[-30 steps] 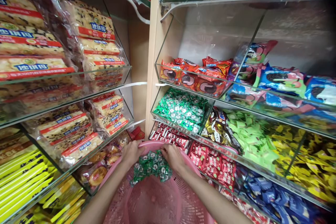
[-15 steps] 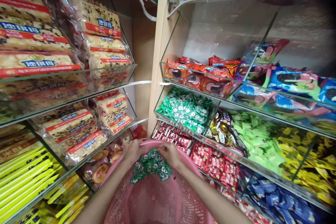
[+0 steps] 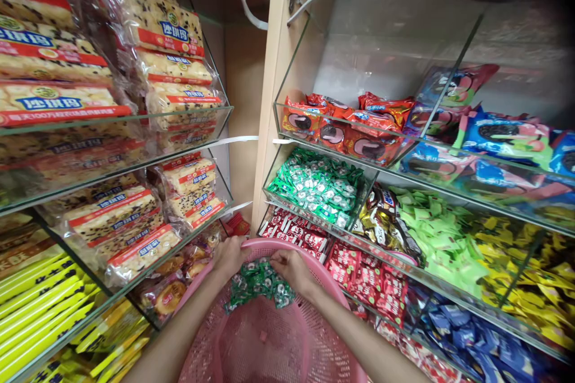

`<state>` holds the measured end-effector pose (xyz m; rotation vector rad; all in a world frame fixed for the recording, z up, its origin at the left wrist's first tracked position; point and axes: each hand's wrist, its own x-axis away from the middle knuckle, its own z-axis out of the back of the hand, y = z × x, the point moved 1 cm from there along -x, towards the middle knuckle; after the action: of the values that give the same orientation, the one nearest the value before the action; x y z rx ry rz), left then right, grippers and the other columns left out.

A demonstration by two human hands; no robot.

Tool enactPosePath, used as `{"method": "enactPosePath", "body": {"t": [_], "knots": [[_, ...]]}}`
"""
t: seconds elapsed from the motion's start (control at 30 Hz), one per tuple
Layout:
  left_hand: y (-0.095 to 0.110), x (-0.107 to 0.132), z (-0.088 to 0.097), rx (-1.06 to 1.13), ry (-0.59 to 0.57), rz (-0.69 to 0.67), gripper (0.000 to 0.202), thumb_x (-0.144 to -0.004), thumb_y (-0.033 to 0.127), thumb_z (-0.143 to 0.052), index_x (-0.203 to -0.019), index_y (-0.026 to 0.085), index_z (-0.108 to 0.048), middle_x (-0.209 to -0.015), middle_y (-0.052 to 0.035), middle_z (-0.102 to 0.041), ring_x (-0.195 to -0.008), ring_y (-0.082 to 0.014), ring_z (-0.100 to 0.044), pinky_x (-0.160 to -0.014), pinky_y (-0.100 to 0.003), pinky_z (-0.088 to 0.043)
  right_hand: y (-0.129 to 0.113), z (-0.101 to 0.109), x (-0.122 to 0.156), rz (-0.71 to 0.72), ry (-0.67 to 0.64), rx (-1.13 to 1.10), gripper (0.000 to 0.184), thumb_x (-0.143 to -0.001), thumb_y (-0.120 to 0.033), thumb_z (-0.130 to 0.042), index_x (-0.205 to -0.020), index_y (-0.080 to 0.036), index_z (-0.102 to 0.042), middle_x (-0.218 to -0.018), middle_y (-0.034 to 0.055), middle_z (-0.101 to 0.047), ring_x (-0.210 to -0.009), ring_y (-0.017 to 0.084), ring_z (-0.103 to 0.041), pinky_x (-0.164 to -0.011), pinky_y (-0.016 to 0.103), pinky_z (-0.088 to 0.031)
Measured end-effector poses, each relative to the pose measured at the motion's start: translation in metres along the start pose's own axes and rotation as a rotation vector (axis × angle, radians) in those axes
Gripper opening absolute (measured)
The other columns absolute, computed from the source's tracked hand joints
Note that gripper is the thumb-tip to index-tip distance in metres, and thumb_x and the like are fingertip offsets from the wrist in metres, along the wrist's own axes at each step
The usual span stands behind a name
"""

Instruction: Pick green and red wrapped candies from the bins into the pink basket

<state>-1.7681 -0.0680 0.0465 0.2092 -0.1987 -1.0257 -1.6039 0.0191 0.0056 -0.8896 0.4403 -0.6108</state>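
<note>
My left hand (image 3: 230,256) and my right hand (image 3: 293,268) are cupped together over a pink plastic basket (image 3: 269,341), fingers closed round a heap of small green wrapped candies (image 3: 258,283). The heap hangs between both palms just inside the basket's far rim. On the shelf above and to the right lies a glass bin full of the same green candies (image 3: 321,185). Below it, a bin of small red packets (image 3: 294,230) sits right behind the basket rim.
Glass shelves on the left hold stacked packs of seeded snack bars (image 3: 148,36) and yellow boxes (image 3: 40,311). On the right are red cookie packs (image 3: 341,125), blue cookie packs (image 3: 503,137), gold sweets (image 3: 381,221), light green sweets (image 3: 435,233) and yellow sweets (image 3: 530,269). A wooden post (image 3: 269,102) divides the two racks.
Both hands stay together on the green candies over the basket, shifting only slightly. The view has drifted a little to the left.
</note>
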Motion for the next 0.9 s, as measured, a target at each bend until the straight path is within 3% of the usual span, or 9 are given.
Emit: {"method": "enactPosePath", "body": {"t": [0.17,0.4,0.47,0.6,0.67,0.8,0.9], "knots": [[0.001,-0.001,-0.001,-0.001,-0.005,0.001,0.028,-0.079,0.038,-0.047,-0.094,0.022,-0.065,-0.092,-0.0091,-0.069,-0.090,-0.0240,-0.063,-0.072,-0.028,-0.042,0.025,-0.012,-0.008,-0.257,-0.079,-0.328,0.019,-0.068,-0.033,-0.061,-0.065,-0.016,-0.056,-0.049,-0.0042,-0.052,-0.039,0.008,-0.045,-0.039,0.020,-0.033],[0.006,0.000,0.004,-0.027,-0.005,0.013,0.025,-0.079,0.037,-0.047,-0.088,0.022,-0.065,-0.092,-0.0093,-0.069,-0.089,-0.0255,-0.063,-0.071,-0.029,-0.043,0.026,-0.015,-0.005,-0.305,-0.094,-0.334,0.010,-0.068,-0.024,-0.059,-0.071,-0.017,-0.052,-0.054,-0.0038,-0.054,-0.038,0.009,-0.045,-0.038,0.021,-0.032],[0.008,0.001,0.004,-0.025,-0.010,0.020,0.025,-0.079,0.038,-0.047,-0.088,0.022,-0.065,-0.093,-0.0093,-0.069,-0.089,-0.0249,-0.063,-0.071,-0.029,-0.043,0.020,-0.015,-0.001,-0.251,-0.058,-0.227,0.006,-0.070,-0.021,-0.056,-0.071,-0.018,-0.051,-0.055,-0.0039,-0.053,-0.042,0.010,-0.047,-0.041,0.022,-0.034],[0.008,0.000,0.001,-0.005,-0.008,0.025,0.024,-0.079,0.037,-0.048,-0.089,0.022,-0.065,-0.093,-0.0089,-0.068,-0.090,-0.0235,-0.063,-0.072,-0.027,-0.042,0.004,-0.013,0.008,-0.046,0.061,0.271,0.003,-0.073,-0.016,-0.052,-0.072,-0.019,-0.053,-0.067,-0.0004,-0.058,-0.064,0.016,-0.055,-0.056,0.024,-0.036],[0.007,0.000,-0.001,0.002,-0.002,0.016,0.023,-0.079,0.035,-0.049,-0.088,0.022,-0.065,-0.092,-0.0087,-0.069,-0.089,-0.0240,-0.063,-0.072,-0.028,-0.042,-0.002,-0.013,0.011,-0.033,0.053,0.439,0.004,-0.076,-0.017,-0.051,-0.077,-0.019,-0.055,-0.073,0.0018,-0.062,-0.071,0.017,-0.057,-0.060,0.025,-0.035],[0.005,-0.001,-0.003,0.017,0.013,0.010,0.021,-0.079,0.033,-0.049,-0.088,0.021,-0.064,-0.092,-0.0090,-0.069,-0.088,-0.0241,-0.064,-0.070,-0.028,-0.042,-0.025,-0.006,0.014,-0.021,0.033,0.581,0.009,-0.082,-0.021,-0.048,-0.083,-0.019,-0.057,-0.077,0.0040,-0.065,-0.073,0.018,-0.059,-0.057,0.024,-0.033],[0.005,-0.001,-0.002,0.039,0.025,-0.016,0.024,-0.080,0.037,-0.048,-0.088,0.021,-0.065,-0.092,-0.0086,-0.069,-0.088,-0.0239,-0.064,-0.069,-0.027,-0.042,-0.060,0.016,0.012,0.106,0.048,0.568,0.014,-0.086,-0.024,-0.043,-0.083,-0.020,-0.056,-0.075,0.0020,-0.065,-0.067,0.016,-0.059,-0.056,0.023,-0.032]]}}
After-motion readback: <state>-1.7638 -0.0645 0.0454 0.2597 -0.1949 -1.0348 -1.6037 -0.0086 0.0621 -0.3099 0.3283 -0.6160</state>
